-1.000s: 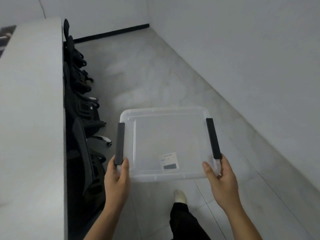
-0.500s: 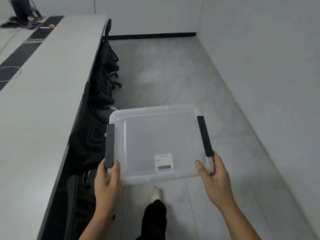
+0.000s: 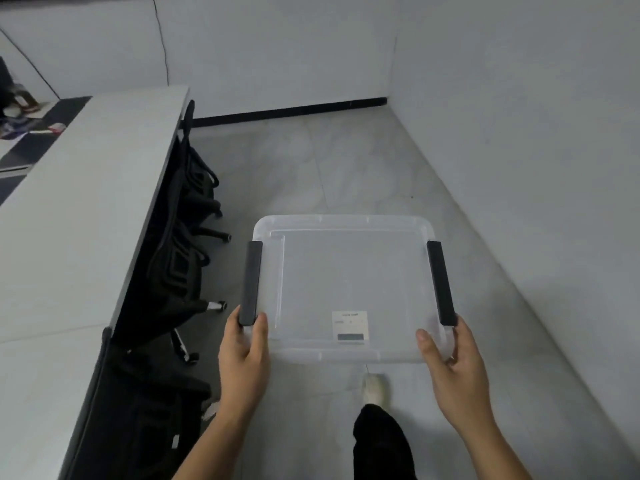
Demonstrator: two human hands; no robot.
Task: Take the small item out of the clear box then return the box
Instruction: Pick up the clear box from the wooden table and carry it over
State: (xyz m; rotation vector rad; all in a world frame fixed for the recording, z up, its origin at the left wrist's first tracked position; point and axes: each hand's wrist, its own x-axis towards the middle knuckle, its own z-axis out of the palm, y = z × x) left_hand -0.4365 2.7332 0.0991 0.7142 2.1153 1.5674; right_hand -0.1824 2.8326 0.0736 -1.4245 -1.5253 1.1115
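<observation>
A clear plastic box (image 3: pixel 346 271) with its lid on and a black latch on each side hangs level above the floor in front of me. My left hand (image 3: pixel 244 355) grips its near left corner, thumb on the lid just below the left latch. My right hand (image 3: pixel 450 362) grips the near right corner below the right latch. A white label with a dark bar (image 3: pixel 349 325) sits on the lid near me. I can see no small item through the lid.
A long white table (image 3: pixel 69 237) runs along the left, with black office chairs (image 3: pixel 180 258) tucked under it. A white wall (image 3: pixel 536 168) closes the right side. Grey tiled floor (image 3: pixel 332 168) stretches ahead to a far wall. My leg and shoe (image 3: pixel 374 393) are below the box.
The view has swung left and lifted, so more of the table and the far wall show. The box stays held in both hands, and my foot has stepped forward.
</observation>
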